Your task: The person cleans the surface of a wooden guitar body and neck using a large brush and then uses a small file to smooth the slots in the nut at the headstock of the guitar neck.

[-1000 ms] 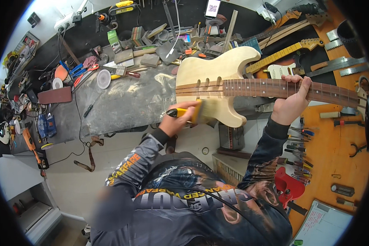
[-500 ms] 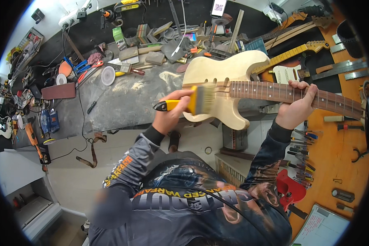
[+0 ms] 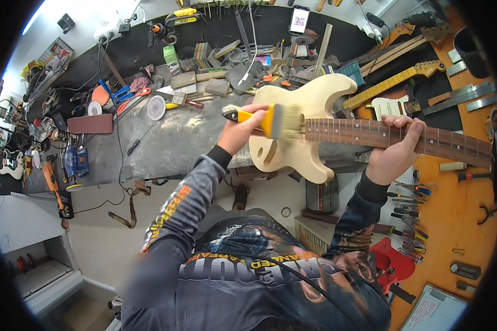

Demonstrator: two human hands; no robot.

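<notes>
My left hand [image 3: 237, 135] grips a yellow-and-black flat brush [image 3: 270, 119], its blurred bristles over the middle of a pale, unfinished wooden guitar body [image 3: 317, 94] near the neck joint. The body has routed cavities, partly hidden by the brush, and rests at the bench's front edge. My right hand [image 3: 392, 154] is wrapped round the guitar's dark fretboard neck [image 3: 348, 129], fingertips showing on its far side and thumb across the frets.
A dusty grey bench [image 3: 176, 143] holds sanding blocks [image 3: 218, 86], hand tools, a red-brown slab [image 3: 90, 124] and a blue power tool [image 3: 77, 160]. A yellow-necked guitar [image 3: 381, 88] lies behind. Screwdrivers [image 3: 411, 201], saw blades [image 3: 480, 103] and a red guitar body [image 3: 392, 259] are at right.
The brush in my left hand has risen from the body's lower part to its middle, swinging across the cavities. The guitar and my right hand have shifted slightly down and tilted.
</notes>
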